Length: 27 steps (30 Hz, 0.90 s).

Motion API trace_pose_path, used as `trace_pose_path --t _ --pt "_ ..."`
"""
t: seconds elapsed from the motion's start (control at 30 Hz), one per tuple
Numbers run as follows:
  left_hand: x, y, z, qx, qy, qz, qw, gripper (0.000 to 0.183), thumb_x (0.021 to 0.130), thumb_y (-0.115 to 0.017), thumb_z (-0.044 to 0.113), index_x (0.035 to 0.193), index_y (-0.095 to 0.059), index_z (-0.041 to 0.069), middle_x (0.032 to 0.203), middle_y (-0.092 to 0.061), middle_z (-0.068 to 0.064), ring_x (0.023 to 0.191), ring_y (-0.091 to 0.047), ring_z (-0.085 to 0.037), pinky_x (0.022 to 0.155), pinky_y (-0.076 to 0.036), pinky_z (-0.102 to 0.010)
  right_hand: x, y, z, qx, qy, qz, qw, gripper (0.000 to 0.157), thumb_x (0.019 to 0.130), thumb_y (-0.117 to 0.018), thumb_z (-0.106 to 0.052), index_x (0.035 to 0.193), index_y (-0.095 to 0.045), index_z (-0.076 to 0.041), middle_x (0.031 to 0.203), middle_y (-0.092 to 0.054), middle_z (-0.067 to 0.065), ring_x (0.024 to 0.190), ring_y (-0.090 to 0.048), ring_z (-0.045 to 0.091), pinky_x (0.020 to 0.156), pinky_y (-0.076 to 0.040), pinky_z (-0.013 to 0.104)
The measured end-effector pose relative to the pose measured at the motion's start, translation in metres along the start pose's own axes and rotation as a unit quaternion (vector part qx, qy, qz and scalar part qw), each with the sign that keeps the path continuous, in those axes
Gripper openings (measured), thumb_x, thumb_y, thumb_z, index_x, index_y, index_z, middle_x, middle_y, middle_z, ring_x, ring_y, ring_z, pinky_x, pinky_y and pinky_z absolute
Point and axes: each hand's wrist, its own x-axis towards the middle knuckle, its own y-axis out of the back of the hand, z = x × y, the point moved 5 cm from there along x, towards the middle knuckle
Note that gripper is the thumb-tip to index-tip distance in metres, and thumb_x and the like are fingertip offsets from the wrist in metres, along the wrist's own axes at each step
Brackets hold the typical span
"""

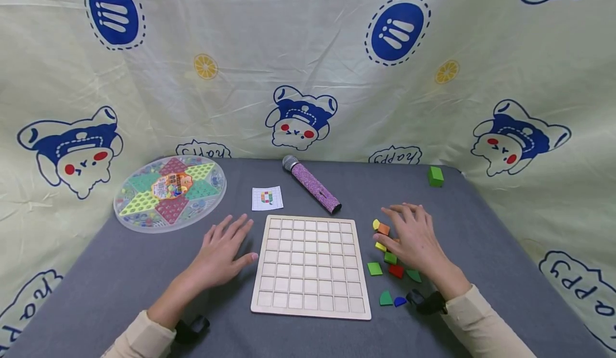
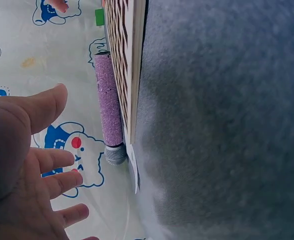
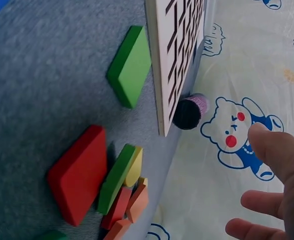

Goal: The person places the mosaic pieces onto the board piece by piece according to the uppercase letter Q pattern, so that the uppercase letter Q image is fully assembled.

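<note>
A square wooden grid board [image 1: 310,267] lies on the grey table between the two hands. Just left of its edge, the left hand [image 1: 223,254] is spread with relaxed fingers and holds nothing. On the other side, the right hand [image 1: 414,238] hovers over a loose group of small coloured blocks, its fingers parted and free. A red block [image 3: 79,175] and a green block [image 3: 130,67] show closely in the right wrist view, beside the board. Yellow and orange pieces [image 1: 383,229] peek out near the right thumb; the hand hides part of the group.
Behind the board lie a small pattern card [image 1: 267,199] and a purple glittery microphone [image 1: 315,187]. A round Chinese checkers board [image 1: 170,193] sits at the back left. One green cube [image 1: 435,176] stands at the back right, before a printed cloth [image 1: 308,43].
</note>
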Motion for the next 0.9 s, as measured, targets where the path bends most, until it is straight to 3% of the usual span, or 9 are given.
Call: trace_pose_path --t 0.53,0.9 --pt "0.001 -0.013 0.002 -0.042 -0.017 -0.054 0.9975 0.065 0.086 -0.068 0.03 0.141 -0.043 0.008 0.148 -0.04 -0.01 0.137 -0.03 -0.039 0.103 -0.025 -0.063 0.015 -0.013 0.016 0.02 0.01 -0.031 0.999 0.054 0.078 -0.075 -0.037 0.121 -0.062 -0.007 0.116 -0.056 0.018 0.11 -0.038 0.036 0.094 -0.027 0.057" --pt "0.006 -0.019 0.0 -0.075 -0.023 -0.08 0.9937 0.062 0.083 -0.07 0.027 0.138 -0.047 0.009 0.145 -0.044 -0.008 0.132 -0.035 -0.036 0.096 -0.03 -0.057 0.026 -0.025 0.029 0.037 -0.006 -0.08 0.996 0.053 0.079 -0.074 -0.037 0.121 -0.063 -0.007 0.121 -0.055 0.019 0.11 -0.038 0.036 0.088 -0.03 0.054"
